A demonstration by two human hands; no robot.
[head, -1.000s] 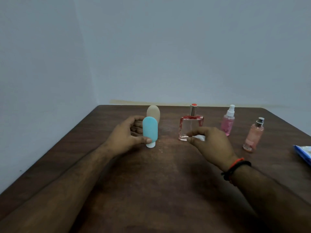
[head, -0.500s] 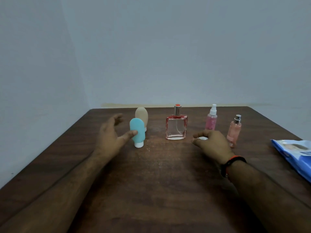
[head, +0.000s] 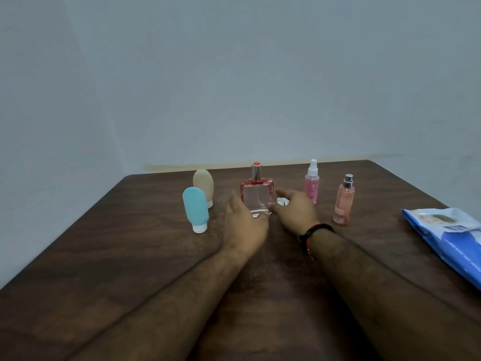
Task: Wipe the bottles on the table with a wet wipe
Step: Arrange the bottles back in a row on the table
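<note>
Wall [head: 234, 74]: plain pale grey, fills the upper half of the frame.
Table [head: 130, 256]: dark wood, spans the lower half.
Wipes packet [head: 447, 235]: blue and white, lies flat at the right edge, well apart from the bottles.
Left hand [head: 244, 225]: centre of the frame, fingers straight and spread, reaching to the left side of the perfume bottle; thumb tip at its base.
Right hand [head: 294, 212]: just right of centre, fingers curled round a wet wipe [head: 282, 201] that shows white between them, close against the right side of the perfume bottle; black and red bands on the wrist.
Perfume bottle [head: 257, 196]: square clear glass, red trim, silver neck with red top, upright between the two hands.
Blue squeeze bottle [head: 195, 208]: upright on its white cap, left of centre.
Beige squeeze bottle [head: 203, 185]: just behind the blue one.
Pink spray bottle [head: 311, 185]: white nozzle, upright, right of the perfume bottle.
Peach spray bottle [head: 344, 201]: silver nozzle, upright, further right.
</note>
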